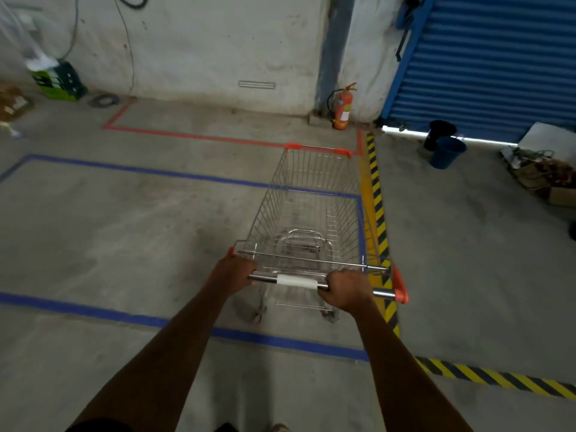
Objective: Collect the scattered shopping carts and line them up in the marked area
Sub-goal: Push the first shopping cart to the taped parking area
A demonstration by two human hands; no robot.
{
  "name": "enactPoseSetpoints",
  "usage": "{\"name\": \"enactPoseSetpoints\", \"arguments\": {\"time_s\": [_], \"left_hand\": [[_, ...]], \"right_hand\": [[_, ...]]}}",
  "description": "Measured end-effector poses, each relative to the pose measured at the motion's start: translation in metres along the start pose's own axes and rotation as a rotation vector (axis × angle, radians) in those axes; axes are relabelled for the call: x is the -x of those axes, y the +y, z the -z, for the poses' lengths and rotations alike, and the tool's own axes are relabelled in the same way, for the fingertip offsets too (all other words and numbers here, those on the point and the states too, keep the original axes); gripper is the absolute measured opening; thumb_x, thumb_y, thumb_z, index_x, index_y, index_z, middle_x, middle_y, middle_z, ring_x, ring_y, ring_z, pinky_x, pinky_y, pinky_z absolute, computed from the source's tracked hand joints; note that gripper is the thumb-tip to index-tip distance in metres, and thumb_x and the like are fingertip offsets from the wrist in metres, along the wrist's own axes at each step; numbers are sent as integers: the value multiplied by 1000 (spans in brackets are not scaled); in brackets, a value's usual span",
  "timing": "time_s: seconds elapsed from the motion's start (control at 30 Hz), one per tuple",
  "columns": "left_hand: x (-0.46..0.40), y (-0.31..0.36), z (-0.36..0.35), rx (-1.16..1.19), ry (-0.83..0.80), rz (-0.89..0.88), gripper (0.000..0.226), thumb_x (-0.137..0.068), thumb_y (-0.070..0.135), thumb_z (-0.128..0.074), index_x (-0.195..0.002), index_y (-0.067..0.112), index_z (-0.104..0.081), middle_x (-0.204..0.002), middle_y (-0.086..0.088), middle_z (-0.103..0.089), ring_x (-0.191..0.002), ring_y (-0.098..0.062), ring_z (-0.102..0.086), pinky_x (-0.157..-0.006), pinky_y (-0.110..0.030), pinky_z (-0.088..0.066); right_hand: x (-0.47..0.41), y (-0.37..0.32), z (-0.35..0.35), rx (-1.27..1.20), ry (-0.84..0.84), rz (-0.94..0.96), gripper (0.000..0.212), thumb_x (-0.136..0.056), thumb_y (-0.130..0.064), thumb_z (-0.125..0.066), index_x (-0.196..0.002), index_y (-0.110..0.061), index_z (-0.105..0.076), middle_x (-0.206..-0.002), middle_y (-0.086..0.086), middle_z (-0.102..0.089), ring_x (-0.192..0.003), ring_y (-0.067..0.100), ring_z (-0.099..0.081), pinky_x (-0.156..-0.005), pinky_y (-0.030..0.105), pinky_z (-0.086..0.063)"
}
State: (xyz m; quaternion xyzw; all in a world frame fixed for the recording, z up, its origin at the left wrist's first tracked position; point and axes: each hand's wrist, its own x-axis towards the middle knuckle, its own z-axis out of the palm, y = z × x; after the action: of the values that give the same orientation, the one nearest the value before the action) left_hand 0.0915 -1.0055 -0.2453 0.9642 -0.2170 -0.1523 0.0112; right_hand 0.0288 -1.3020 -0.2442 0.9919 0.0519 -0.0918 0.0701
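Both hands closed on the shopping cart [311, 213] handle bar [321, 283].
Left hand [235, 274] and right hand [346, 289] grip fully; drifting right risks overrunning the blue floor line [361, 222] onto the hazard stripe [378, 213].

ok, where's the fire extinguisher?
Head view, upper right of centre: the fire extinguisher stands on the floor against the back wall, just left of the blue shutter.

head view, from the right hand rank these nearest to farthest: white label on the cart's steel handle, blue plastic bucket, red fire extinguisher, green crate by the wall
From the right hand:
1. White label on the cart's steel handle, right beside it, toward the left hand.
2. Blue plastic bucket, ahead on the right by the shutter.
3. Red fire extinguisher, straight ahead against the wall.
4. Green crate, far left corner.
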Motion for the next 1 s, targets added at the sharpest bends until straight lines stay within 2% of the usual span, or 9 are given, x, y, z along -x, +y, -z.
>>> {"name": "enactPoseSetpoints", "arguments": {"time_s": [0.1,0.17,0.23,0.3,0.4,0.47,0.57,0.73,1.0], "left_hand": [[-24,-9,-2,46,74,27,47,-95,30,-63,-140,21,-53,-141,-1,-59,-125,-17,-58,-111,-29,-37],[-32,-10,4,36,174,18,40,-95,21,-61,-134,15,-60,-137,-7,-60,-131,-21,-56,-117,-30,-31],[-34,-10,10,82,316,8,35,-88,11,-68,-123,12,-67,-129,-8,-63,-135,-28,-54,-122,-38,-24],[-28,-7,21,177,396,42,42,-85,7,-70,-126,14,-67,-136,-4,-61,-145,-28,-44,-121,-39,-27],[-25,-5,35,143,453,59,45,-87,11,-68,-131,19,-63,-145,-1,-53,-154,-25,-28,-119,-38,-28],[-30,-7,42,103,435,71,35,-94,22,-62,-129,22,-62,-144,1,-50,-154,-25,-26,-113,-39,-37],[-41,-6,48,143,317,103,26,-105,24,-46,-125,17,-61,-129,-4,-57,-127,-25,-57,-96,-38,-49],[-55,6,44,274,210,137,45,-104,19,-49,-149,18,-46,-140,-7,-55,-129,-26,-56,-104,-42,-49],[-57,5,34,170,196,54,40,-100,27,-54,-138,14,-48,-138,-6,-53,-129,-23,-55,-103,-35,-48]], "right_hand": [[-10,-3,0,-75,0,-16,46,-94,-60,-49,-103,-20,-70,-102,3,-75,-98,25,-72,-79,31,-52],[-16,-6,1,-131,43,3,41,-94,-58,-49,-104,-23,-68,-103,0,-73,-99,22,-71,-79,31,-50],[-23,-8,7,-141,112,44,42,-92,-60,-50,-113,-28,-64,-114,-5,-67,-110,19,-64,-89,32,-46],[-28,-7,17,-137,140,48,51,-88,-68,-54,-124,-32,-58,-125,-7,-59,-119,18,-56,-101,36,-39],[-23,-4,32,-173,224,-55,58,-84,-71,-59,-124,-30,-59,-122,-4,-61,-117,22,-57,-100,40,-39],[-14,-2,33,-172,303,-127,46,-90,-65,-59,-116,-27,-66,-114,-1,-65,-111,26,-61,-94,41,-43],[-5,-2,30,-142,241,-238,37,-100,-60,-47,-111,-31,-67,-111,-5,-69,-108,24,-65,-94,39,-44],[-13,-14,37,-204,155,-251,36,-106,-55,-39,-132,-38,-59,-121,-8,-69,-115,18,-64,-95,36,-41],[-29,-30,39,-228,134,-255,39,-108,-51,-37,-134,-31,-57,-127,-2,-65,-119,22,-62,-101,41,-42]]}}
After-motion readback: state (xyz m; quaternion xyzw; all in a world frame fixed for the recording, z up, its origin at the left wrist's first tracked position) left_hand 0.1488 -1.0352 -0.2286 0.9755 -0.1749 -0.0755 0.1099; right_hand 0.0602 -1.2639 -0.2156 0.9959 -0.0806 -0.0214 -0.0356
